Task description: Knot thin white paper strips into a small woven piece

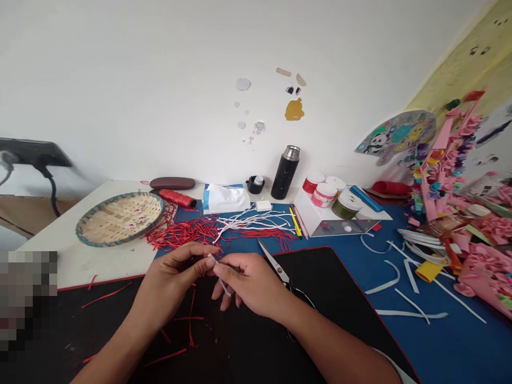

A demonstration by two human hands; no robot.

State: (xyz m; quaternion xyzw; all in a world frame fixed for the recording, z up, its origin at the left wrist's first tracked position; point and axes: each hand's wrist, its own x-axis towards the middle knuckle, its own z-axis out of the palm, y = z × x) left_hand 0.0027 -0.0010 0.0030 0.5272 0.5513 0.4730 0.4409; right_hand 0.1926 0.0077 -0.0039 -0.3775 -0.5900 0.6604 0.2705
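Above the black mat [352, 304], the left hand [174, 272] and the right hand [250, 282] are nearly closed, their fingers pinching a thin white paper strip [224, 287] between them, its end curling below the fingertips. Scissors [276, 271] lie across the mat's far edge, just beside the right hand. A few red paper bits [190, 325] lie on the mat, while a tangled heap of red strips [184, 233] and loose white strips [256, 220] sit just beyond it.
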